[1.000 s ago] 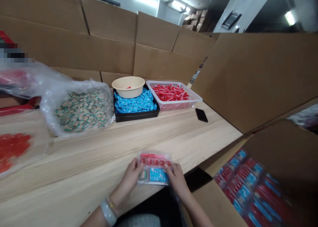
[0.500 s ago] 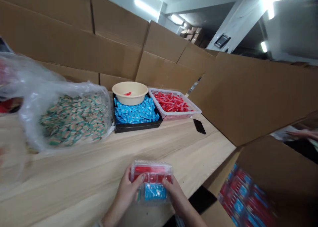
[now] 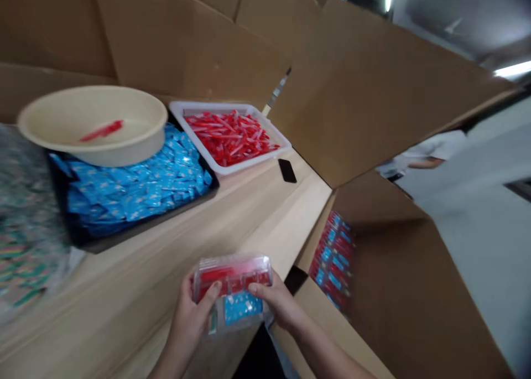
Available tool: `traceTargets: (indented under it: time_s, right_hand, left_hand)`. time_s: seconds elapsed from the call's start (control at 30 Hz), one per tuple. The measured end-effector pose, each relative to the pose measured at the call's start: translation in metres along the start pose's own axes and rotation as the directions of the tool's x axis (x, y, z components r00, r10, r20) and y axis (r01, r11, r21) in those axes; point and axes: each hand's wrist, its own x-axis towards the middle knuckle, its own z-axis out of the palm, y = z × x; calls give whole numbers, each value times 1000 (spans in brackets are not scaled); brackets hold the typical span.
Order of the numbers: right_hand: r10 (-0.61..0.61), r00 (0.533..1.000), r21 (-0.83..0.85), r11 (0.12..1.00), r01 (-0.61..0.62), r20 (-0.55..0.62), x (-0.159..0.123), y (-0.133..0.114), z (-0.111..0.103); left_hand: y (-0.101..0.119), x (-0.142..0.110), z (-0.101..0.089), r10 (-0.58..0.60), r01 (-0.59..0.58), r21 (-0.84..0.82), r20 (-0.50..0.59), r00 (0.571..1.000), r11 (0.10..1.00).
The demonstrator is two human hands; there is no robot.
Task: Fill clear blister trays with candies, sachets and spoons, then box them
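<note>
Both hands grip one clear plastic packet [image 3: 232, 290] filled with red and blue wrapped pieces, held just above the near edge of the wooden table [image 3: 124, 290]. My left hand [image 3: 188, 321] clasps its left side with the thumb on top. My right hand [image 3: 277, 304] clasps its right side, fingers over the top. To the right, below table level, stands an open cardboard carton [image 3: 394, 290] with several similar red and blue packets [image 3: 334, 254] stacked inside.
A black tray of blue sachets [image 3: 136, 188] carries a cream bowl [image 3: 93, 124] with one red piece. A white basket of red sachets [image 3: 230, 135] and a black phone [image 3: 287, 170] lie behind. A bag of green sachets [image 3: 20, 229] sits left. Cardboard walls surround; another person's arm [image 3: 423, 160] shows right.
The view has swung right and moved closer to the table. The packet stays in both hands and has shifted slightly toward the table's near edge and the carton.
</note>
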Motion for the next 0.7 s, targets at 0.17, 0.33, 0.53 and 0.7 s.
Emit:
traceTargets:
  time_s: [0.17, 0.33, 0.53, 0.7]
  right_hand:
    - [-121, 974, -42, 992, 115, -194, -41, 11, -95]
    - [-210, 804, -131, 978, 164, -556, -118, -2, -234]
    - [-426, 423, -483, 875, -34, -800, -193, -1, -403]
    - [-288, 601, -509, 828, -236, -746, -193, 54, -458]
  left_hand:
    - [-32, -11, 90, 120, -150, 88, 276, 954, 985]
    - [-68, -38, 184, 253, -411, 274, 467, 847, 870]
    - [-93, -39, 256, 41, -634, 479, 778, 627, 607]
    - [-109, -9, 316, -199, -718, 485, 871, 449, 500]
